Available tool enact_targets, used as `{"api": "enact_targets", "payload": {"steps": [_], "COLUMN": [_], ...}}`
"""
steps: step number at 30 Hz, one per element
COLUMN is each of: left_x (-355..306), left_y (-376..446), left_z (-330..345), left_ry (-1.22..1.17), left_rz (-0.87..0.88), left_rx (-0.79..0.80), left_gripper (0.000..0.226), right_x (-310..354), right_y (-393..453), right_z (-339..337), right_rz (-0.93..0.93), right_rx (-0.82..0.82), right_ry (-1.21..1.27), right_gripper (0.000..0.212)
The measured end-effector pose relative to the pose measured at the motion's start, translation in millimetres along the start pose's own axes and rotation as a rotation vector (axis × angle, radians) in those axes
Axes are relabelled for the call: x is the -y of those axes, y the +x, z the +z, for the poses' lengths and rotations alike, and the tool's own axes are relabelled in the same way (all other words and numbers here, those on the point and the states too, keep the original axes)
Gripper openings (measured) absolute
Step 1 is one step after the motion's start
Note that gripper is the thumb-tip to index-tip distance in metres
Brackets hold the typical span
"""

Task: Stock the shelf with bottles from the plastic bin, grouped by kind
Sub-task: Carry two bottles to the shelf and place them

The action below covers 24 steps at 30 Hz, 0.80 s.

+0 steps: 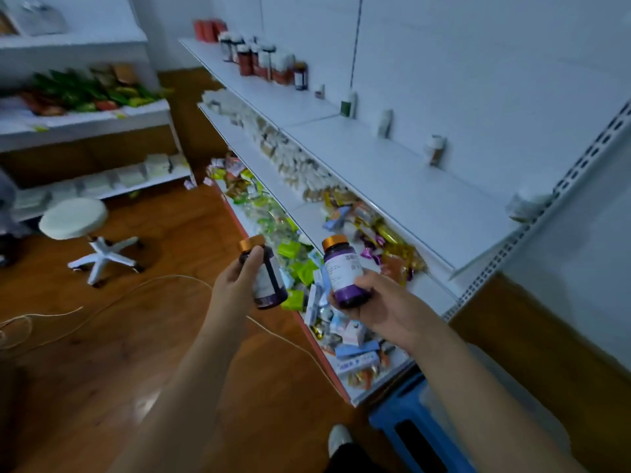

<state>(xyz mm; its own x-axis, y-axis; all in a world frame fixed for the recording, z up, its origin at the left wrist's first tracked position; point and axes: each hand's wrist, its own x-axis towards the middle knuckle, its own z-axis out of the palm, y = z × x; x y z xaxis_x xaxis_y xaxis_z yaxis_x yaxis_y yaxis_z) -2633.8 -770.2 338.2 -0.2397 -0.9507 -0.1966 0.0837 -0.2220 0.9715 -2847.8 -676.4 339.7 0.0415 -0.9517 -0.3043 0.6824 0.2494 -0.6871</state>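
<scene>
My left hand (235, 279) grips a dark purple bottle (269, 285) with an orange cap, held upright in front of the shelves. My right hand (375, 302) grips a second purple bottle (345, 274) with an orange cap and a white label, tilted slightly left. The white top shelf (392, 172) runs from far left to near right. A group of dark and red bottles (266, 59) stands at its far end. Single bottles stand spaced along its back wall, among them a green one (348, 105) and a white one (434, 150). The plastic bin (478, 404) lies at the lower right, blurred.
Lower shelves hold white boxes (290, 155) and colourful packets (341, 302). A blue stool (413, 428) stands under the plastic bin by my foot. A white round stool (76, 220) and a thin cable (136, 295) are on the wooden floor. Another shelf unit (85, 117) stands at the left.
</scene>
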Motion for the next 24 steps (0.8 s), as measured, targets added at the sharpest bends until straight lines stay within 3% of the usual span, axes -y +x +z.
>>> {"api": "enact_targets", "payload": {"steps": [5,9,16,21,24], "left_x": [-35.5,-63.1,-98.2,-110.9,-117.7], "left_y": [41.1,97.0,229.5,313.1,357.1], "left_z": [-12.1,-12.5,-11.0,-21.6,-27.0], "left_ry": [-0.179,-0.23,-0.128,-0.055,-0.023], "left_rz": [-0.005,-0.003,-0.025,-0.059,-0.049], "left_rx": [-0.065,-0.033,-0.035,-0.029,-0.004], "left_gripper": [0.06,0.059,0.041,0.058,0.053], "right_x": [33.7,56.5,115.6,147.7,160.0], "right_y": [57.2,114.8,234.7,318.6,368.4], "right_z": [37.8,56.1,72.4,77.5,80.0], "right_rz": [-0.092,-0.168,-0.287,-0.355,-0.374], "right_rx": [0.081,0.05,-0.075,-0.154,-0.2], "right_ry": [-0.09,-0.101,-0.206,-0.351,-0.414], "right_gripper": [0.067,0.084,0.058,0.038,0.031]}}
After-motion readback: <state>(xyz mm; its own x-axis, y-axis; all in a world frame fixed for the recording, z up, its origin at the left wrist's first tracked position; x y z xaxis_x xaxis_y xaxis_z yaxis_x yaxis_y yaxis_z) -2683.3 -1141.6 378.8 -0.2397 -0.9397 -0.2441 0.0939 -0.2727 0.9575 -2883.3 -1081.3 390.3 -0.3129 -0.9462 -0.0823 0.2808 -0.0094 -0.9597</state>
